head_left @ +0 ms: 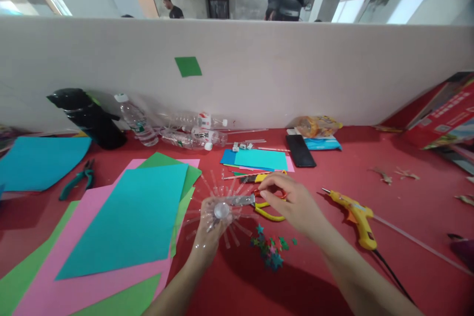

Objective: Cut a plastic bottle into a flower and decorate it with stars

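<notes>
My left hand [208, 232] is closed beneath a clear plastic bottle end [221, 211], whose cut strips fan out all around like rays. A pair of scissors [269, 216] with red and yellow handles lies just to its right, blades pointing at the fan. On their red handle, the thumb and index finger of my right hand [287, 197] are pinched. Small coloured foam stars [273, 256] lie in a pile below the scissors. Behind the handles is a yellow and black utility knife [257, 177], partly hidden by my right hand.
Left lie blue, pink and green sheets [126, 222] and pliers [79, 180]. Plastic bottles [185, 138] and a black flask [89, 117] stand or lie along the white partition [237, 69]. A phone [300, 151] is behind; a yellow glue gun [355, 217] with a cord is right.
</notes>
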{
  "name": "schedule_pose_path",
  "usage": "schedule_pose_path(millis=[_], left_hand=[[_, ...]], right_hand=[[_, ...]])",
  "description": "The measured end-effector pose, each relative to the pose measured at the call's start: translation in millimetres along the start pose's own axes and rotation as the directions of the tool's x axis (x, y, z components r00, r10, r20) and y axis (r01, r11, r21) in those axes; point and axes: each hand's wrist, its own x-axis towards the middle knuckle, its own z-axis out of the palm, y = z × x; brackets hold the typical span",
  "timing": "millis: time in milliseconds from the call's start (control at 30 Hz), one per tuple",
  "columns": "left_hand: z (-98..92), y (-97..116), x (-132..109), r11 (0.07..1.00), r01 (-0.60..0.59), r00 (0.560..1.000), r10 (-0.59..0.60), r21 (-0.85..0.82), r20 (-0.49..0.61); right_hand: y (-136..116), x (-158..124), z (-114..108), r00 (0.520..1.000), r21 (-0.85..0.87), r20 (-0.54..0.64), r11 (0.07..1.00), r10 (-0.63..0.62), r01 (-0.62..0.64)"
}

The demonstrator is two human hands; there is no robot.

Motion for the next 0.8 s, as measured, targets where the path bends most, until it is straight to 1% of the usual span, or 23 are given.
schedule_pose_path(millis=[133, 233, 333, 467, 600, 667, 800], left_hand=[[-5.3, -4.4, 2.9, 1.0, 0.01, 1.0, -0.01, -0.003, 0.0], [-5.2, -5.0, 2.5, 1.0, 0.001, 0.999, -0.001, 0.016, 0.046], [-2.4, -2.2, -0.2, 0.997, -0.027, 0.997, 0.022, 0.072, 0.079], [-0.2, 1.9, -3.8, 0.987, -0.06, 0.993, 0.043, 0.148, 0.115], [-3.1, 1.3, -2.8, 0.973, -0.097, 0.991, 0.076, 0.208, 0.106], [-4.7, 0.6, -0.9, 0.97, -0.124, 0.988, 0.101, 0.208, 0.119], [-4.2, 2.0, 1.2, 0.972, -0.157, 0.981, 0.133, 0.176, 0.142]], right_hand=[[-6.9, -1.9, -1.4, 0.999, 0.02, -0.014, 0.999, -0.042, 0.043], [-17.8, -5.8, -1.0, 0.997, 0.039, -0.012, 0.996, -0.077, 0.077], [-26.2, -9.3, 2.0, 0.995, 0.046, -0.003, 0.994, -0.1, 0.1], [-30.2, -13.6, 6.6, 0.992, 0.006, -0.026, 0.992, -0.125, 0.125], [-33.6, -20.0, 12.1, 0.982, -0.024, -0.054, 0.983, -0.182, 0.181], [-35.4, -23.6, 16.8, 0.977, -0.053, -0.068, 0.979, -0.201, 0.197], [-34.2, -28.6, 26.5, 0.966, -0.152, -0.138, 0.969, -0.217, 0.196]])
